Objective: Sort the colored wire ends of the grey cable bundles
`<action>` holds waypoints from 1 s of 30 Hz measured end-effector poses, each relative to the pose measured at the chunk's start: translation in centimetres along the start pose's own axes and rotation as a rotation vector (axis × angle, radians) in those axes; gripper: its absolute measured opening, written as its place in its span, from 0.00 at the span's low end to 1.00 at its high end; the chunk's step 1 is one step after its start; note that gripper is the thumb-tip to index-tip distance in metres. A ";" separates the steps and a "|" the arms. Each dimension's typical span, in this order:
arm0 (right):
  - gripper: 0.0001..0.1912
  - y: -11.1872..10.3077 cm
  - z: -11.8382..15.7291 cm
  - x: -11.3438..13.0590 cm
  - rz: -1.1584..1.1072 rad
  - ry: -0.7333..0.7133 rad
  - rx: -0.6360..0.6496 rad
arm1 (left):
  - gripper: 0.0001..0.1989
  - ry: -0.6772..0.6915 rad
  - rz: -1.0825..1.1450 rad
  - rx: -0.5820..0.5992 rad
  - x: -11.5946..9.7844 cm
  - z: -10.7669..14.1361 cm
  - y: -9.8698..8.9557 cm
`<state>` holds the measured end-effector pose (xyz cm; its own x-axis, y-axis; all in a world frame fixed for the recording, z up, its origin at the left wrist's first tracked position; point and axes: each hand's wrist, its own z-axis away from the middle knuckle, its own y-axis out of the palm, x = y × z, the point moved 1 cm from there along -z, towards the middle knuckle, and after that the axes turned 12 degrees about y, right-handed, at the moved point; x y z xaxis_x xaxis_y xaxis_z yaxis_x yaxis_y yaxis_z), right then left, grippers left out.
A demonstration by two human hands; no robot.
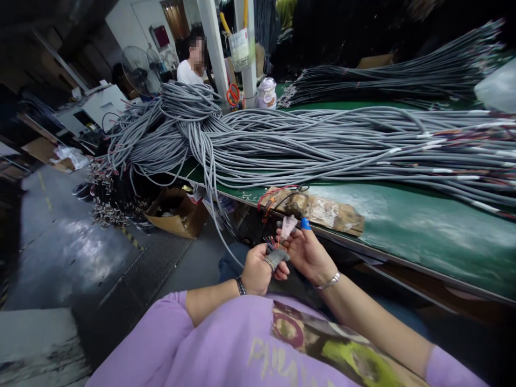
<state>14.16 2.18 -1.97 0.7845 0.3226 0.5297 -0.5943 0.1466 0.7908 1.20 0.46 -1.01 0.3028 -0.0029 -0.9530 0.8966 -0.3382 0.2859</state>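
Observation:
Low in the middle of the head view, my left hand (259, 269) is closed round the end of a grey cable (230, 248), its thumb in a dark grey cover. Thin coloured wires (271, 244) fan out above that thumb. My right hand (308, 252) is just to the right, with a blue wrap (306, 223) on one fingertip and a pale covering (288, 227) on another finger. Its fingers are near the wires; whether they pinch one is too small to tell. The cable runs up left to a large grey cable bundle (258, 142).
A wooden board (330, 214) lies on the green table's (427, 231) near edge, beyond my hands. Black cables (387, 83) lie at the back right. A cardboard box (175, 215) is on the floor at left. A person (191, 70) is behind the bundle.

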 end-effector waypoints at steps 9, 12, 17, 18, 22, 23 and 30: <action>0.20 -2.6 0.5 0.0 0.144 -0.048 -0.072 | 0.22 -0.010 -0.024 0.004 0.1 0.4 -0.5; 0.13 -3.3 0.9 -0.1 0.173 -0.047 -0.100 | 0.22 0.002 -0.031 0.009 0.2 0.4 -0.6; 0.19 -3.9 1.3 -0.5 0.379 -0.098 -0.084 | 0.21 0.025 -0.051 0.020 0.3 0.6 -0.8; 0.21 -3.9 1.4 -0.6 0.411 -0.130 -0.097 | 0.21 0.032 -0.059 0.022 0.3 0.6 -0.8; 0.22 -3.6 2.1 -0.9 0.411 -0.131 -0.105 | 0.19 0.056 -0.082 0.043 0.8 0.6 -1.0; 0.21 -3.4 2.3 -0.9 0.392 -0.113 -0.101 | 0.18 0.071 -0.088 0.064 1.1 0.4 -1.1; 0.21 -4.0 3.9 0.1 0.603 -0.137 -0.271 | 0.29 0.062 -0.323 0.284 3.0 -0.7 -2.0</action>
<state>17.36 -2.05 -3.86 0.3059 0.3024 0.9028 -0.9448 0.2129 0.2489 0.58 1.77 -4.40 0.0478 0.1991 -0.9788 0.8267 -0.5578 -0.0730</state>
